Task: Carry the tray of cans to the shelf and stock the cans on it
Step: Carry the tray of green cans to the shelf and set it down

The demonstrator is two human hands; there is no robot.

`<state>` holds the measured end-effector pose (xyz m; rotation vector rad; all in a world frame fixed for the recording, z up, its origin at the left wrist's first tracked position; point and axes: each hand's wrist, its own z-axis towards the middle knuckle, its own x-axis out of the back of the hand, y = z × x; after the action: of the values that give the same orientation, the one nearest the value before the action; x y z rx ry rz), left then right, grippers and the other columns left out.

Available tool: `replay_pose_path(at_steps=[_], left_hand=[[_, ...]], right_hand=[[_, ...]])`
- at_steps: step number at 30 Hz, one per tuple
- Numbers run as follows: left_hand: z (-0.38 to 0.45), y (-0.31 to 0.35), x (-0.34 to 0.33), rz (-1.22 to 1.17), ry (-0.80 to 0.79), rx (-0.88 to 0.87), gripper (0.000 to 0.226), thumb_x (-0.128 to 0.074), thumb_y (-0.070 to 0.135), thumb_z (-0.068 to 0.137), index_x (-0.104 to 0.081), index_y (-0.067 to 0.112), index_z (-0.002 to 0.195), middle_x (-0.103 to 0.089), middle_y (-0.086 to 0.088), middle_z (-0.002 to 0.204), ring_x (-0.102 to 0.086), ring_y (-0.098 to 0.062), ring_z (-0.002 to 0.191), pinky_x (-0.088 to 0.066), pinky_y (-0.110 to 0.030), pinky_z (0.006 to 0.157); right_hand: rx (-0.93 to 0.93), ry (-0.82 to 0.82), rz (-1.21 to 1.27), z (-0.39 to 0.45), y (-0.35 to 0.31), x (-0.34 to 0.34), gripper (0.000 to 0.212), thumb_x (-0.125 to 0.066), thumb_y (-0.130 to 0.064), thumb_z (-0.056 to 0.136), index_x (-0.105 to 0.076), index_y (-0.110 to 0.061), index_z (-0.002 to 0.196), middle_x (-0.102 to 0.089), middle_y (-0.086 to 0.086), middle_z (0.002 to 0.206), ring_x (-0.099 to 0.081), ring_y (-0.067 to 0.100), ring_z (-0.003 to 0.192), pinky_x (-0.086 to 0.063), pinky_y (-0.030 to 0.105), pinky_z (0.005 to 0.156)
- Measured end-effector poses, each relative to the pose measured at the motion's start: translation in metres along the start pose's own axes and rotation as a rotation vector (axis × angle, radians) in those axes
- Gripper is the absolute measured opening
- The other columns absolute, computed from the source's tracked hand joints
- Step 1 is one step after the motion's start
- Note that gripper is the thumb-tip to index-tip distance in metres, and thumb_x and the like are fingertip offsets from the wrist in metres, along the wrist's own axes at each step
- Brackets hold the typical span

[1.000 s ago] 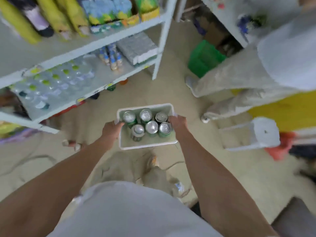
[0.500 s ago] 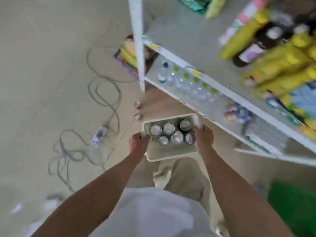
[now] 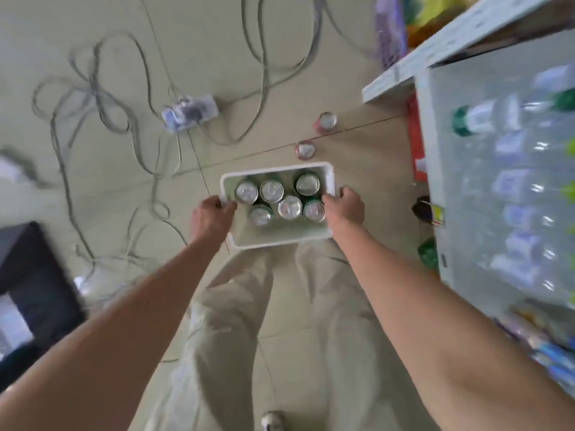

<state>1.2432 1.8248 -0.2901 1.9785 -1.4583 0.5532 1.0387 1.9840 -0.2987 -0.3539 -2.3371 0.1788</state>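
Observation:
A white rectangular tray (image 3: 280, 239) is held in front of me at waist height, above the floor. Several green cans (image 3: 291, 207) with silver tops stand upright in its far half. My left hand (image 3: 211, 214) grips the tray's left rim. On the right rim sits my right hand (image 3: 345, 208), fingers curled over the edge. The white shelf (image 3: 435, 169) runs down the right side of the view, close to the tray, and carries rows of clear water bottles (image 3: 513, 188).
Two red cans (image 3: 306, 149) stand on the tiled floor just beyond the tray. Grey cables and a power strip (image 3: 189, 112) sprawl across the floor at upper left. A dark box (image 3: 34, 281) sits at left. Bottles (image 3: 428, 255) stand under the shelf.
My view has swung round to the left while I carry the tray. The shelf has moved from left to the right side. Both hands keep the same hold on the tray.

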Motion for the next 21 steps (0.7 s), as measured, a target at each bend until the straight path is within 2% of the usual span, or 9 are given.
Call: replay_pose_path(at_steps=[2, 5, 7, 10, 13, 15, 17, 19, 21], left_hand=[[0.044, -0.018, -0.030, 0.040, -0.021, 0.031, 0.028, -0.062, 0.037, 0.080, -0.064, 0.011, 0.071, -0.065, -0.009, 0.066, -0.057, -0.026, 0.064, -0.039, -0.030, 0.053], [0.104, -0.049, -0.078, 0.037, -0.027, 0.067, 0.027, -0.063, 0.034, 0.082, -0.058, 0.014, 0.065, -0.060, -0.005, 0.061, -0.055, -0.027, 0.062, -0.033, -0.027, 0.049], [0.132, -0.066, -0.104, -0.009, -0.025, 0.082, 0.025, -0.064, 0.032, 0.081, -0.057, 0.014, 0.065, -0.060, -0.005, 0.062, -0.056, -0.027, 0.064, -0.033, -0.027, 0.049], [0.156, -0.089, -0.137, -0.055, -0.106, 0.105, 0.019, -0.066, 0.028, 0.079, -0.061, 0.011, 0.073, -0.065, -0.009, 0.072, -0.058, -0.027, 0.068, -0.041, -0.030, 0.052], [0.163, -0.102, -0.153, -0.139, -0.157, 0.140, 0.026, -0.062, 0.035, 0.067, -0.062, 0.012, 0.079, -0.066, -0.009, 0.080, -0.067, -0.032, 0.079, -0.060, -0.044, 0.070], [0.153, -0.096, -0.154, -0.017, -0.084, 0.059, 0.032, -0.061, 0.037, 0.072, -0.060, 0.015, 0.096, -0.066, -0.007, 0.099, -0.065, -0.031, 0.089, -0.057, -0.044, 0.074], [0.143, -0.086, -0.153, 0.185, 0.156, -0.103, 0.039, -0.065, 0.034, 0.080, -0.051, 0.019, 0.113, -0.055, -0.003, 0.114, -0.061, -0.029, 0.091, -0.047, -0.038, 0.063], [0.136, -0.073, -0.158, 0.372, 0.259, -0.318, 0.042, -0.068, 0.029, 0.081, -0.049, 0.020, 0.118, -0.050, -0.005, 0.115, -0.060, -0.029, 0.091, -0.041, -0.035, 0.052], [0.136, -0.068, -0.170, 0.632, 0.159, -0.473, 0.042, -0.071, 0.026, 0.080, -0.052, 0.016, 0.115, -0.052, -0.008, 0.112, -0.060, -0.030, 0.088, -0.040, -0.033, 0.047]], right_hand=[[0.031, -0.064, -0.099, 0.045, 0.007, -0.043, 0.021, -0.071, -0.032, 0.080, -0.067, -0.012, 0.088, -0.073, 0.010, 0.094, -0.065, 0.031, 0.083, -0.043, 0.032, 0.067], [0.112, -0.134, -0.213, 0.106, 0.022, -0.102, 0.018, -0.070, -0.030, 0.079, -0.064, -0.013, 0.080, -0.073, 0.011, 0.088, -0.065, 0.031, 0.079, -0.039, 0.030, 0.062], [0.162, -0.157, -0.265, 0.134, 0.031, -0.131, 0.018, -0.069, -0.029, 0.081, -0.068, -0.012, 0.087, -0.074, 0.013, 0.092, -0.065, 0.031, 0.080, -0.040, 0.031, 0.062], [0.222, -0.208, -0.371, 0.163, 0.047, -0.153, 0.020, -0.069, -0.030, 0.084, -0.069, -0.011, 0.093, -0.074, 0.015, 0.100, -0.068, 0.033, 0.090, -0.042, 0.032, 0.066], [0.293, -0.201, -0.398, 0.169, 0.053, -0.156, 0.017, -0.067, -0.027, 0.082, -0.065, -0.017, 0.096, -0.073, 0.009, 0.102, -0.066, 0.032, 0.093, -0.045, 0.032, 0.069], [0.442, -0.075, -0.471, 0.157, 0.052, -0.150, 0.026, -0.067, -0.023, 0.080, -0.059, -0.019, 0.105, -0.064, 0.006, 0.111, -0.061, 0.030, 0.100, -0.051, 0.037, 0.071], [0.726, 0.066, -0.620, 0.142, 0.055, -0.144, 0.029, -0.067, -0.023, 0.080, -0.053, -0.020, 0.106, -0.055, 0.005, 0.111, -0.059, 0.029, 0.096, -0.053, 0.041, 0.063], [0.920, 0.022, -0.787, 0.130, 0.060, -0.145, 0.021, -0.063, -0.026, 0.084, -0.053, -0.020, 0.101, -0.055, 0.006, 0.104, -0.063, 0.031, 0.075, -0.048, 0.039, 0.050], [0.936, -0.080, -1.036, 0.124, 0.066, -0.155, 0.020, -0.067, -0.026, 0.083, -0.056, -0.021, 0.099, -0.056, 0.005, 0.094, -0.066, 0.028, 0.059, -0.035, 0.031, 0.041]])
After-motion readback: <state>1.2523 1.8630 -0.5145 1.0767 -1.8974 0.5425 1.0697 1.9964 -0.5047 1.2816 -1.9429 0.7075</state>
